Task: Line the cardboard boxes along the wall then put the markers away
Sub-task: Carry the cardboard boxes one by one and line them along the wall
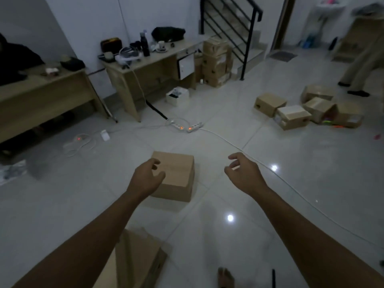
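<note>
Hands: left hand (148, 176) and right hand (242, 173) loosely curled, empty | Target: plain brown cardboard box (176, 179) at centre frame | Risk: white power cable (228, 142) on floor may snag a foot.

No text, brand, number or sign can be read anywhere in the dim, blurred view. The box (293, 117) at the right of the frame carries a pale label, and the stacked boxes (216, 61) near the upper middle show pale patches, all illegible.

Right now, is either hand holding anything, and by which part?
Nothing is held. The left hand hovers with loosely curled fingers in front of the cardboard box on the floor. The right hand hangs bare beside it.
</note>
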